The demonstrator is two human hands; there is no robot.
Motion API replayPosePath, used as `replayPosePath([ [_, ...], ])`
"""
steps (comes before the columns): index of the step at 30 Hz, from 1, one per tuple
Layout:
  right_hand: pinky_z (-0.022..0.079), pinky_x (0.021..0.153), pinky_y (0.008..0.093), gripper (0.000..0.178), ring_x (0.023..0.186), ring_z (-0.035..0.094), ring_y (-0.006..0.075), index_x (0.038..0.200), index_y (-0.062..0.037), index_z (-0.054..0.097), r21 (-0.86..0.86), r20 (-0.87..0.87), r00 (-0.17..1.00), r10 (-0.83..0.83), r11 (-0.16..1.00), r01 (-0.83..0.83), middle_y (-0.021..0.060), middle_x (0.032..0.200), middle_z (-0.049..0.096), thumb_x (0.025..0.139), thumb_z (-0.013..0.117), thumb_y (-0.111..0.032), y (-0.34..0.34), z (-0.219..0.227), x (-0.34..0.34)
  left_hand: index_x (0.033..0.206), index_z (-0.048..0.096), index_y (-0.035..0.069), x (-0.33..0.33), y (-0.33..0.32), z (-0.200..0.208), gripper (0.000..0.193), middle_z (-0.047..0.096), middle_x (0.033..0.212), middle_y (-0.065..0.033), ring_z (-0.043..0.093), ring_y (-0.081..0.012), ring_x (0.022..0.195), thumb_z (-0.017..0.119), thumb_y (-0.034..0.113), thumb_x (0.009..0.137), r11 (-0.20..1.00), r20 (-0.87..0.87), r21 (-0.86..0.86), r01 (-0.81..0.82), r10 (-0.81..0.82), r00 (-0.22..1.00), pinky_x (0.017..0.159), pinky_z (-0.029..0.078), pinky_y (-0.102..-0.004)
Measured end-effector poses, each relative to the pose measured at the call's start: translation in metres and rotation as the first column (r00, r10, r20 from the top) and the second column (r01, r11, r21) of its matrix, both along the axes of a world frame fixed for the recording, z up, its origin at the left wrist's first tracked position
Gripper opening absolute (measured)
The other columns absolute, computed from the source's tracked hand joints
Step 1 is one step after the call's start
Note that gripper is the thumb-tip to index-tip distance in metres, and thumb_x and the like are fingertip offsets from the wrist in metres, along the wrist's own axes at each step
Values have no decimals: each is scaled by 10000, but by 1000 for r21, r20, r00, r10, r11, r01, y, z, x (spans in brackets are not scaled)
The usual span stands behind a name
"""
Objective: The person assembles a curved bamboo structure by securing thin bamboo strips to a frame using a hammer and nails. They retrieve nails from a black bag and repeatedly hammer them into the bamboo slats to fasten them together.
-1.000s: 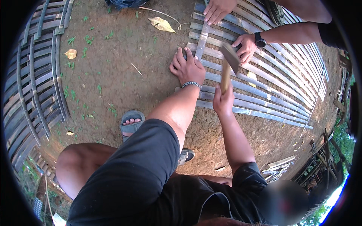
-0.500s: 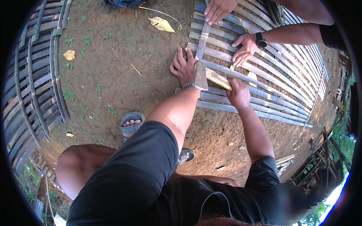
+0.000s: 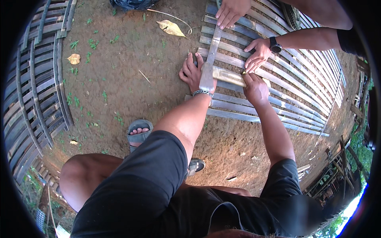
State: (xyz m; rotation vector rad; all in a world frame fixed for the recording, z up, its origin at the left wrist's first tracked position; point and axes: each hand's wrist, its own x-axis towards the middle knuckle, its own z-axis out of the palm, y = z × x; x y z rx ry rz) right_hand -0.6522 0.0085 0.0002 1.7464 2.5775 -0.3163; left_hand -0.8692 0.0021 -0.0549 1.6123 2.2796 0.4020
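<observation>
My right hand (image 3: 256,89) is closed around the wooden handle of a hatchet (image 3: 229,77). Its metal head hangs over the crosswise strip (image 3: 214,44) and covers part of my left hand (image 3: 191,73). That hand lies at the ends of the slats, fingers spread and thumb side hidden; a chain bracelet circles its wrist. Beneath is a panel of long bamboo-like slats (image 3: 293,81). From the upper right, a co-worker's one hand (image 3: 233,12) presses on the strip's far end, and the other hand (image 3: 258,54), below a black watch, rests on the slats just beyond my right hand.
Another slatted panel (image 3: 41,79) lies at the far left. Dry leaves (image 3: 170,28) and small weeds dot the bare soil. A dark plastic bag (image 3: 135,4) is at the top edge. My sandalled foot (image 3: 139,133) is below left; wood pieces (image 3: 337,170) pile up at the right.
The hatchet has shifted slightly, its head tilting left and its handle lifting a little as my right hand moved up and right. My left hand and the co-worker's hands stay nearly in place.
</observation>
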Motion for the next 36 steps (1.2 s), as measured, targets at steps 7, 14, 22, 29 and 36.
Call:
replayPosePath([
  [7, 572, 769, 478, 347, 875, 697, 366, 1147, -159, 608, -174, 85, 986, -146, 972, 159, 137, 969, 688, 814, 681, -94, 0, 11, 0, 1447, 523, 60, 3, 4, 1, 582, 377, 1541, -166, 342, -343, 1412, 594, 331, 937, 996, 82, 71, -56, 50, 995, 1143, 197, -570],
  [14, 552, 678, 491, 331, 801, 722, 402, 1242, -56, 486, -454, -324, 741, -588, 784, 424, 223, 878, 710, 989, 642, -200, -79, 17, -47, 1402, 582, 48, 7, 2, -2, 506, 427, 1509, -174, 379, -331, 1389, 541, 285, 956, 992, 71, 89, -92, 86, 994, 1125, 228, -572],
  [22, 537, 851, 442, 297, 872, 687, 353, 1248, 33, 565, -177, -717, 507, -478, 828, 532, 195, 925, 681, 1004, 512, -128, -98, -11, -81, 1392, 593, 50, 10, 1, -3, 503, 426, 1518, -167, 372, -324, 1399, 522, 300, 963, 992, 36, 105, -64, 60, 998, 1123, 238, -558],
  [29, 536, 846, 482, 443, 1001, 641, 513, 1404, 11, 461, -246, -499, 586, -639, 752, 611, 333, 1105, 644, 996, 571, -124, -87, 3, -80, 1407, 580, 57, 7, 1, -3, 503, 425, 1520, -167, 363, -325, 1407, 535, 284, 960, 994, 34, 73, -81, 79, 996, 1131, 230, -554],
  [36, 553, 855, 492, 477, 1010, 667, 471, 1406, -14, 448, -356, -223, 740, -635, 760, 544, 327, 1141, 644, 963, 607, -92, -74, 1, -95, 1410, 577, 55, 7, 1, 1, 509, 434, 1506, -169, 367, -324, 1402, 533, 288, 959, 993, 51, 79, -87, 83, 995, 1131, 228, -562],
])
